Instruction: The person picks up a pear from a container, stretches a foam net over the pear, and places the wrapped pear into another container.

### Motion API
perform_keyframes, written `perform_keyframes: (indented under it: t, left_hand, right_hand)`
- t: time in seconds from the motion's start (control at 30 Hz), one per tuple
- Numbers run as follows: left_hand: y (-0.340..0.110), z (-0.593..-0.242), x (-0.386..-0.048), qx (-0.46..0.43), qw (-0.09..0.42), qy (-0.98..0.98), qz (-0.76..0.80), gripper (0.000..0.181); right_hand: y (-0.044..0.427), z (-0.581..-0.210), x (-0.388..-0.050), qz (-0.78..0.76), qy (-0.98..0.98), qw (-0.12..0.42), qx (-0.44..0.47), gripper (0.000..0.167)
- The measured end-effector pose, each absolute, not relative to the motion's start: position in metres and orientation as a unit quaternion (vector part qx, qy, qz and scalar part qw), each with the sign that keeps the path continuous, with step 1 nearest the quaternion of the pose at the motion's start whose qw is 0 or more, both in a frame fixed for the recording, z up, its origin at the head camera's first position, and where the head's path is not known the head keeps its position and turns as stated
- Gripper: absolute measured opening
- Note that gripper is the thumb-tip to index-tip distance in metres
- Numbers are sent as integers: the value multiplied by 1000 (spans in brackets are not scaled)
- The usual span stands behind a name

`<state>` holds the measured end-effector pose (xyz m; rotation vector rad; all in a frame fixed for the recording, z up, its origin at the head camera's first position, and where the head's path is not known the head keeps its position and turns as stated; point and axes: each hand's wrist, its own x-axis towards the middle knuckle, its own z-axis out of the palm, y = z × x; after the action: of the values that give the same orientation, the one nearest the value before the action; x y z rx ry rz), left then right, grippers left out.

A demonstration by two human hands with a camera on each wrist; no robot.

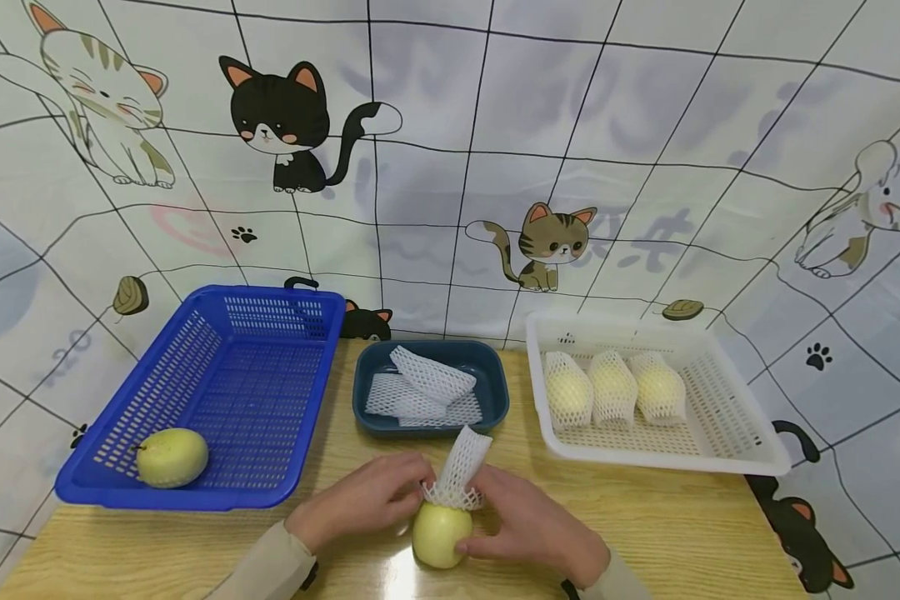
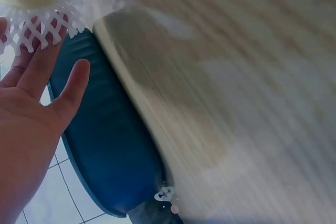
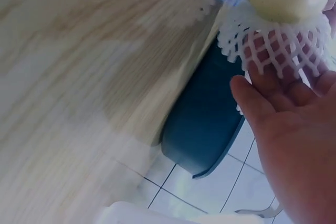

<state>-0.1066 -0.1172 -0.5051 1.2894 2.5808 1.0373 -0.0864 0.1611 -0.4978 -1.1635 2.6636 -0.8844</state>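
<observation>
A yellow-green pear (image 1: 441, 535) stands on the table with a white foam net (image 1: 461, 471) at its top; the net's lower edge flares around the fruit and its narrow end sticks up. My left hand (image 1: 375, 500) holds the net's edge from the left, its fingers behind the mesh in the left wrist view. On the other side, my right hand (image 1: 532, 521) grips the net with its fingers, while its thumb rests against the pear's lower right. The right wrist view shows these fingers behind the flared mesh (image 3: 278, 45).
At the left, a blue basket (image 1: 300, 400) holds one bare pear (image 1: 171, 457). A dark teal tray (image 1: 431, 431) behind the hands contains several flat foam nets (image 1: 435, 375). To the right, a white basket (image 1: 660, 461) has three netted pears (image 1: 613, 387). A cat-patterned cloth (image 1: 420, 183) hangs behind.
</observation>
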Motion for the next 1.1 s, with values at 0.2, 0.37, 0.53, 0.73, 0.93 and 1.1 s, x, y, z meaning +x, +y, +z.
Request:
perform_keyframes:
  t: [0.2, 0.37, 0.53, 0.73, 0.93, 1.1]
  left_hand:
    - [-119, -509, -101, 427, 39, 833, 350, 20]
    - [-120, -511, -94, 420, 49, 831, 362, 26]
    - [-118, -512, -85, 402, 82, 827, 384, 52]
    - [-112, -513, -76, 362, 104, 846, 378, 80]
    - [-108, -513, -68, 364, 113, 855, 352, 118]
    - [-106, -517, -63, 378, 95, 857, 337, 122]
  right_hand:
    - [157, -504, -80, -295, 875, 71, -377, 78]
    - [157, -506, -76, -293, 880, 69, -367, 68]
    - [158, -504, -73, -302, 878, 68, -366, 60]
    - [161, -506, -69, -304, 883, 74, -350, 60]
    - [160, -509, -64, -297, 892, 45, -339, 61]
    - [156, -511, -57, -279, 904, 12, -324, 72]
